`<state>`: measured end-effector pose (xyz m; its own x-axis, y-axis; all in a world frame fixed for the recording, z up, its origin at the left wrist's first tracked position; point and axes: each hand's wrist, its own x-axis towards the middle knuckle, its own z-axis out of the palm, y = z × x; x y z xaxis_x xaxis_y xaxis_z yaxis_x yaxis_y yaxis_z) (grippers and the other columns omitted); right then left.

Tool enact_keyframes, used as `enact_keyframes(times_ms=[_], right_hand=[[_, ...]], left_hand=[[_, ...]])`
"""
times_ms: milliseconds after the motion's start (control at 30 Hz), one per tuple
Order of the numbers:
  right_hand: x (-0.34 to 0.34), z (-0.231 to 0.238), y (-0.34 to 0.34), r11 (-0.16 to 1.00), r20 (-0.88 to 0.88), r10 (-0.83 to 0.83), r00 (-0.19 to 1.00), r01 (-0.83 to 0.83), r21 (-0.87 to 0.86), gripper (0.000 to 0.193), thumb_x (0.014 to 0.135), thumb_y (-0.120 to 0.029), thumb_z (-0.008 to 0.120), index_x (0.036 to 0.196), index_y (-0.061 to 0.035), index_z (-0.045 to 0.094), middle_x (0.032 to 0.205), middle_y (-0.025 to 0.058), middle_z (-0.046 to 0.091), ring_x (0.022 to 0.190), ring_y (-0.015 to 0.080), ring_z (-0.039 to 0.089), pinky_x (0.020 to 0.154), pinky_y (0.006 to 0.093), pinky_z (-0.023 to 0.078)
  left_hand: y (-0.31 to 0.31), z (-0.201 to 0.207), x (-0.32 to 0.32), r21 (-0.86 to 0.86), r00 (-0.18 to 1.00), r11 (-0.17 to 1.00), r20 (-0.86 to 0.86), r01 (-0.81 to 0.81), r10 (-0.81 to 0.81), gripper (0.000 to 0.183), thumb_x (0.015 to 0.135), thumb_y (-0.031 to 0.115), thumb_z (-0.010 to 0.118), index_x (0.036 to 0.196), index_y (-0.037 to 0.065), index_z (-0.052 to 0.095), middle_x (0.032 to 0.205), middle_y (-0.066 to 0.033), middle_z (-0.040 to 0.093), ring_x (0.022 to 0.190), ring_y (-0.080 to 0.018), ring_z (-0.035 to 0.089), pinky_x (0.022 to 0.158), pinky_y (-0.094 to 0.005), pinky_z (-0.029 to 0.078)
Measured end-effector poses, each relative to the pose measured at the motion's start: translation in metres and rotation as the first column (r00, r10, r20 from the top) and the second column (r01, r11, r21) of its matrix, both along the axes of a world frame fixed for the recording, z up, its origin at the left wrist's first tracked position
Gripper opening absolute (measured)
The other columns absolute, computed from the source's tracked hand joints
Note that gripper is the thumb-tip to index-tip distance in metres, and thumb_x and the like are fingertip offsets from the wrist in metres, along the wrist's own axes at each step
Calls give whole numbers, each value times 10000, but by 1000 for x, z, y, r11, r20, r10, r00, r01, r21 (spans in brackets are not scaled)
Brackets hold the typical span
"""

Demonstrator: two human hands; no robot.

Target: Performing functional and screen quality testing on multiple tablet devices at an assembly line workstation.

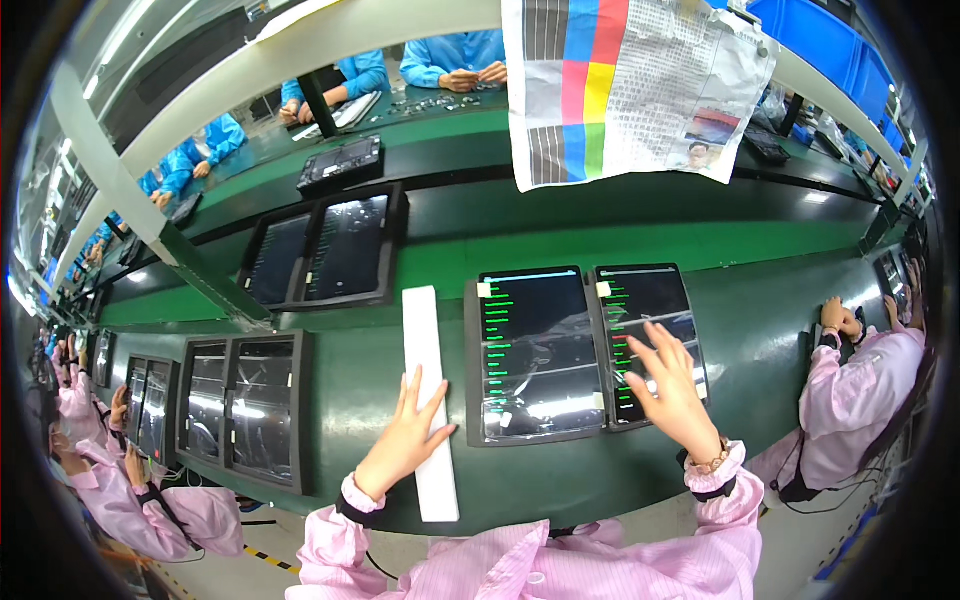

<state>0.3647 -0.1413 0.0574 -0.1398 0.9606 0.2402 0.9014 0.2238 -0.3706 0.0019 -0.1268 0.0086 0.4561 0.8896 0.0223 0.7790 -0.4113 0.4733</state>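
Note:
In front of me two tablets lie side by side in a dark tray (474,400). The left tablet (545,345) and the right tablet (625,310) show black screens with rows of short green lines, and each has a small pale sticker near its upper left corner. My right hand (675,395) is over the right tablet, fingers spread, with nothing in it; whether a fingertip touches the glass I cannot tell. My left hand (402,440) rests with fingers apart on a long white strip (424,335) that lies left of the tray.
More dark trays with tablets stand at the left (300,400) and further back (395,250). A printed colour sheet (640,90) hangs from the overhead rail. Co-workers in pink sleeves (865,370) sit on both sides; others in blue (455,60) work across the green bench (760,330).

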Motion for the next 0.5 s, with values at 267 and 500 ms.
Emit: enact_keyframes(times_ms=[267, 500], right_hand=[[105, -50, -2, 930, -494, -367, 788, 306, -204, 505, 926, -217, 513, 1367, -29, 353, 1382, 196, 395, 1316, 306, 331, 1078, 379, 247], [135, -78, 33, 933, -883, -304, 356, -77, -352, 513, 996, -320, 358, 1399, -7, 298, 1439, 121, 337, 1332, 201, 296, 1090, 312, 219]], left_hand=[[18, 1, 17, 67, 974, 997, -219, -38, 52, 568, 888, 270, 563, 1388, 110, 344, 1499, -176, 113, 1356, -467, 100, 1044, -565, 258], [21, 2, 20, -25, 999, 999, -29, -43, 43, 576, 881, 104, 538, 1389, 20, 280, 1487, -223, 119, 1359, -458, 102, 1082, -475, 240]])
